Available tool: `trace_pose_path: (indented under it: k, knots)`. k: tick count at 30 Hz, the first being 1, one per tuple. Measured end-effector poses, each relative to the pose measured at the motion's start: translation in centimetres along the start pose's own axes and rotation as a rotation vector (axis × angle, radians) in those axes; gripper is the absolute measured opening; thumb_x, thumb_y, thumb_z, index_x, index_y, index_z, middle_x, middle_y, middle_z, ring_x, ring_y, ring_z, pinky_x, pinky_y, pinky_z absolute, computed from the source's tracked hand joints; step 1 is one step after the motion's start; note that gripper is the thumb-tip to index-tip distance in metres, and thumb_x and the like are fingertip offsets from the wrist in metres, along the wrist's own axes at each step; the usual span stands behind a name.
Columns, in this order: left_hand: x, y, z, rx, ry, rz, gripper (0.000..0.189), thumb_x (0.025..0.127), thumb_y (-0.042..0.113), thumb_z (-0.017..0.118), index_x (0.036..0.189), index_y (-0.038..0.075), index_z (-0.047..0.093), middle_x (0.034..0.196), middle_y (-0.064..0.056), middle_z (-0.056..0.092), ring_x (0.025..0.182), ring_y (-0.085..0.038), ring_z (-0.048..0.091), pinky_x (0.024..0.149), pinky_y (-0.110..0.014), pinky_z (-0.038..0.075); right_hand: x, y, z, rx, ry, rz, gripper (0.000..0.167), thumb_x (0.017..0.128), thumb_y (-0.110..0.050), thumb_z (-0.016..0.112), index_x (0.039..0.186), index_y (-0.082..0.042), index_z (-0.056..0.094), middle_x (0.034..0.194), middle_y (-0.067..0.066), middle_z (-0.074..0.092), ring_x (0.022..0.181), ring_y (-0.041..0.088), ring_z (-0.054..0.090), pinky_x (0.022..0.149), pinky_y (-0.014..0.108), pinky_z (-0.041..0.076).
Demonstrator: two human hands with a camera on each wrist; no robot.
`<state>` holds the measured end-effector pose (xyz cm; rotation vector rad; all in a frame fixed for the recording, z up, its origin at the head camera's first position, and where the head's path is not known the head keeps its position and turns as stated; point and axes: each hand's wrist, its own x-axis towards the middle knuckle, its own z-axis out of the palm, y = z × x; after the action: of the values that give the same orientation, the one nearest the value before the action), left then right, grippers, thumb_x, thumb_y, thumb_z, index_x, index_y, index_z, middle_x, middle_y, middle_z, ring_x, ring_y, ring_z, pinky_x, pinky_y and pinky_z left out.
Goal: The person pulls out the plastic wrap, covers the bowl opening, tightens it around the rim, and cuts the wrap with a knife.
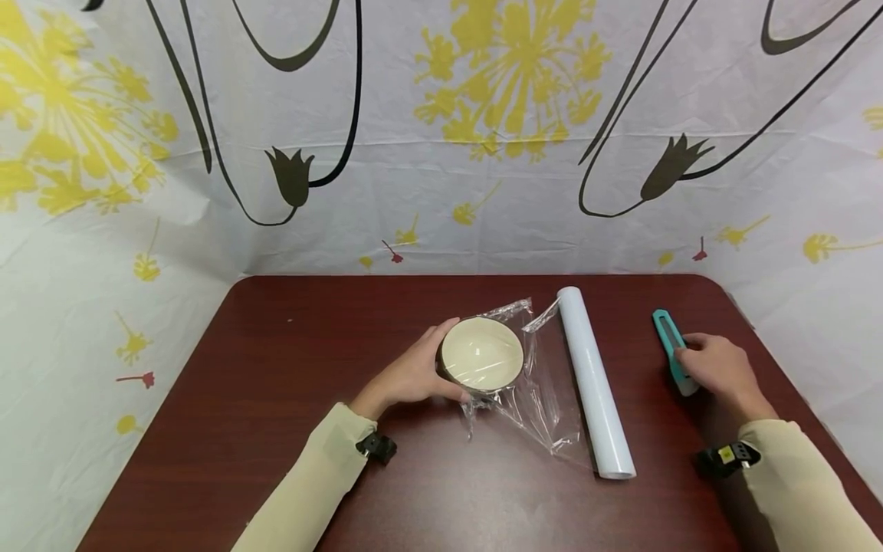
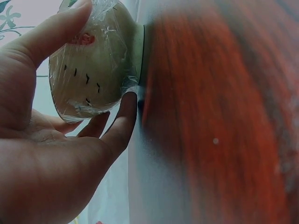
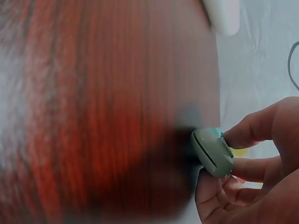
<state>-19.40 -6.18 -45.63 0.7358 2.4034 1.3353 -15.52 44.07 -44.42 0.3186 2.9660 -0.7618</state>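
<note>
A cream bowl [image 1: 482, 354] with clear plastic wrap drawn over its mouth stands near the table's middle. My left hand [image 1: 415, 369] grips its left side, thumb in front and fingers round the back. Close up in the left wrist view, creased film clings to the bowl's outer wall [image 2: 88, 70]. Loose wrap [image 1: 545, 410] trails right from the bowl towards a white roll [image 1: 596, 383]. At the right, my right hand [image 1: 720, 372] pinches a teal utility knife [image 1: 669, 345] between thumb and fingers. The knife's grey end [image 3: 212, 151] faces the right wrist camera; no blade shows.
The dark red wooden table [image 1: 310, 330] has rounded back corners. Behind it and at both sides hangs a white patterned cloth [image 1: 359, 192]. The white roll lies slantwise between the bowl and the knife.
</note>
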Motion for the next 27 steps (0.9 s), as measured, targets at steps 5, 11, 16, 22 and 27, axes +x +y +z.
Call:
trace_pose_path:
  k: [5, 11, 16, 22, 27]
  knots:
    - [0.1, 0.0, 0.0, -0.001, 0.002, -0.002, 0.128, 0.074, 0.025, 0.106, 0.175, 0.013, 0.028, 0.162, -0.017, 0.044, 0.145, -0.036, 0.049, 0.120, -0.060, 0.040, 0.0, 0.2, -0.1, -0.012, 0.017, 0.009, 0.057, 0.106, -0.021, 0.055, 0.143, 0.021, 0.053, 0.132, 0.047, 0.056, 0.105, 0.051, 0.057, 0.070, 0.040, 0.049]
    - [0.2, 0.0, 0.1, -0.012, 0.002, -0.007, 0.129, 0.074, 0.024, 0.106, 0.175, 0.012, 0.026, 0.163, -0.017, 0.043, 0.146, -0.035, 0.048, 0.121, -0.059, 0.039, 0.0, 0.4, -0.2, -0.019, 0.014, 0.002, 0.054, 0.106, -0.021, 0.056, 0.140, 0.020, 0.056, 0.132, 0.047, 0.056, 0.108, 0.055, 0.057, 0.076, 0.051, 0.053]
    - [0.3, -0.1, 0.2, -0.013, 0.004, -0.002, 0.128, 0.074, 0.025, 0.105, 0.175, 0.013, 0.027, 0.161, -0.018, 0.044, 0.145, -0.036, 0.049, 0.120, -0.060, 0.040, -0.4, 0.7, -0.1, -0.014, 0.053, -0.024, 0.051, 0.107, -0.021, 0.056, 0.139, 0.020, 0.057, 0.133, 0.047, 0.054, 0.112, 0.057, 0.054, 0.083, 0.063, 0.052]
    - [0.1, 0.0, 0.0, 0.004, -0.011, -0.009, 0.131, 0.075, 0.028, 0.105, 0.176, 0.010, 0.023, 0.164, -0.019, 0.041, 0.147, -0.036, 0.047, 0.120, -0.061, 0.040, -2.2, -1.5, 0.3, -0.001, 0.219, -0.123, 0.040, 0.106, -0.019, 0.060, 0.129, 0.013, 0.066, 0.125, 0.038, 0.059, 0.108, 0.052, 0.057, 0.080, 0.062, 0.049]
    - [0.0, 0.2, 0.0, 0.022, -0.017, -0.006, 0.139, 0.073, 0.029, 0.106, 0.177, 0.008, 0.016, 0.169, -0.021, 0.034, 0.151, -0.037, 0.043, 0.122, -0.060, 0.038, -4.3, -5.8, 0.8, 0.030, 0.242, -0.248, 0.029, 0.106, -0.018, 0.066, 0.122, 0.004, 0.073, 0.114, 0.024, 0.072, 0.091, 0.033, 0.063, 0.068, 0.041, 0.047]
